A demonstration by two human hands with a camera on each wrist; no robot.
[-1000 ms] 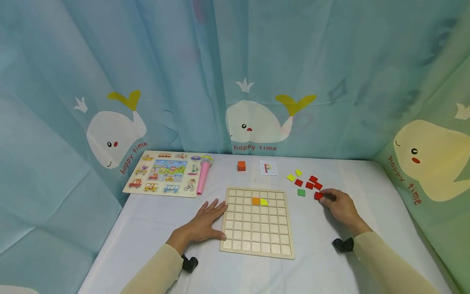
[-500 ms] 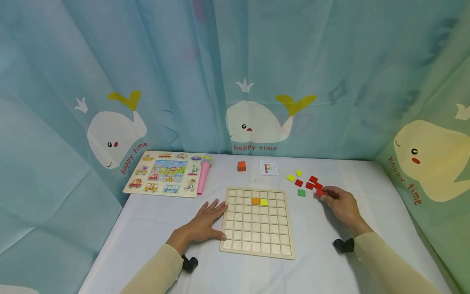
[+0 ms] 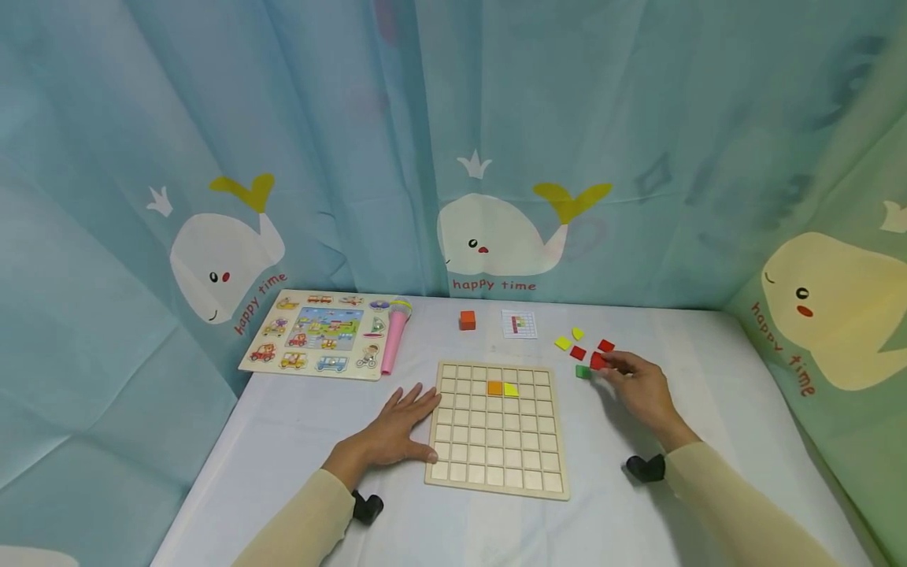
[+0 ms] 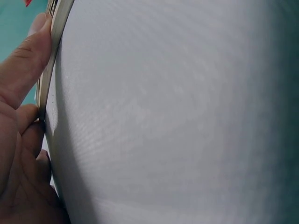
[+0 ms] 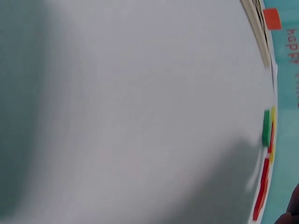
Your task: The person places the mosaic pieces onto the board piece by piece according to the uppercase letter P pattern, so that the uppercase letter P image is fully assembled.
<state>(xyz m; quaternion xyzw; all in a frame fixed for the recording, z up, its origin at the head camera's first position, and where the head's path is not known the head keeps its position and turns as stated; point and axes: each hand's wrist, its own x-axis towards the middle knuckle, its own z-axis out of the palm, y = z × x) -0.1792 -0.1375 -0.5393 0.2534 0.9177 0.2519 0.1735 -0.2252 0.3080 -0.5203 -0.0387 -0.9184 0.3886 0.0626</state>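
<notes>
Red tile (image 3: 597, 361) in right-hand fingers (image 3: 615, 368) (pinched)

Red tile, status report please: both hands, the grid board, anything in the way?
Right hand pinches red tile. Left hand flat, steadying grid board. Green tile beside the path.

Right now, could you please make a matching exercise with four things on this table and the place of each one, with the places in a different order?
Things:
1. orange tile
2. green tile
3. pink toy microphone
4. left hand

Places:
A. at the right edge of the picture puzzle board
B. flat on the table, touching the left edge of the grid board
C. in a cell of the grid board, next to the yellow tile
D. loose on the cloth, close to the right hand fingers

Pairs: 1-C, 2-D, 3-A, 4-B
</notes>
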